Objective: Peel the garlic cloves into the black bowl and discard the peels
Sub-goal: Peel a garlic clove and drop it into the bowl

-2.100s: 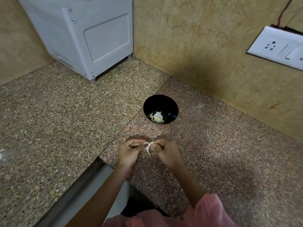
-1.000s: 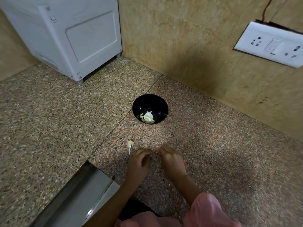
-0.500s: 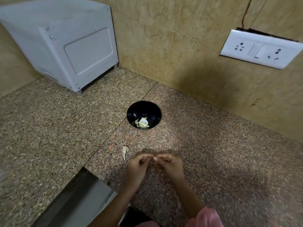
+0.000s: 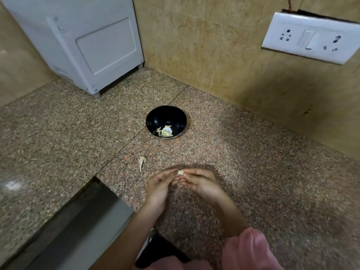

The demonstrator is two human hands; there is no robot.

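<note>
So both hands are up over the granite countertop (image 4: 253, 162), meeting fingertip to fingertip in front of the person. The left hand (image 4: 158, 184) and the right hand (image 4: 200, 182) are pinching the same little garlic piece (image 4: 180, 172) between thumbs and fingertips, with the rest of the fingers curled in loosely underneath. It's held off the counter, not resting on it (it's so small I honestly can't tell how much skin is on it). The black bowl (image 4: 155, 117) sits further back on the counter, well apart from the hands, right by the seam between two slabs, and there's a small heap of pale garlic bits (image 4: 165, 131) lying at its bottom on the near side. One loose peel (image 4: 142, 161) with a thin tail lies on the counter between the bowl and the left hand, a bit off to the left, touching neither. A pink sleeve (image 4: 251, 248) covers the right forearm. In the back left corner stands a white appliance (image 4: 87, 45) on short feet, and a white switchboard (image 4: 311, 38) with sockets is on the tiled wall to the right.
</note>
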